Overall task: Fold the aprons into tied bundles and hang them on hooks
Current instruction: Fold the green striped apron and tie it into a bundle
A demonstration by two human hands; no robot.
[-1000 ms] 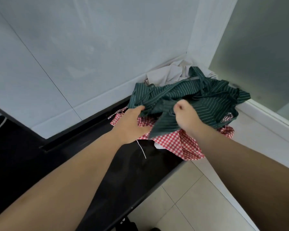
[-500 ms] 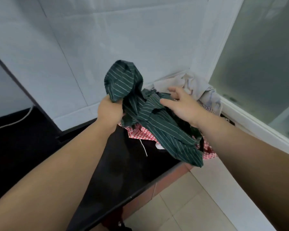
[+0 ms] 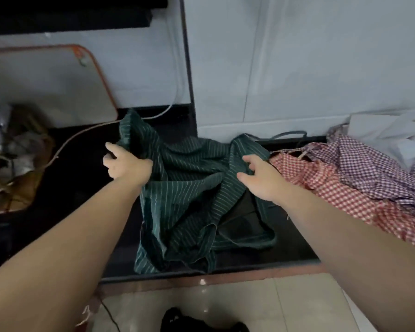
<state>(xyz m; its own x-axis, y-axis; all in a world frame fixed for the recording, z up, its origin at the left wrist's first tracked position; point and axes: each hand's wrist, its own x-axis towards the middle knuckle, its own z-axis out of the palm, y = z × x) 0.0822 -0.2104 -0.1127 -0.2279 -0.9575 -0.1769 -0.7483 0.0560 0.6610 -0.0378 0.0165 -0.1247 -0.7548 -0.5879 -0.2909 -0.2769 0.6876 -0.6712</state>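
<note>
Now | left hand (image 3: 127,164) grips apron (image 3: 189,202), 9 o'clock | right hand (image 3: 261,179) pinches it, 3 o'clock | risk: hanging end drags it down

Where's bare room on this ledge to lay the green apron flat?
Bare black ledge lies left of the left hand, up to the clutter, crossed by a cable. A smaller patch lies between the green apron and the red checked apron. Crowded at right: purple checked apron, white cloth.
</note>
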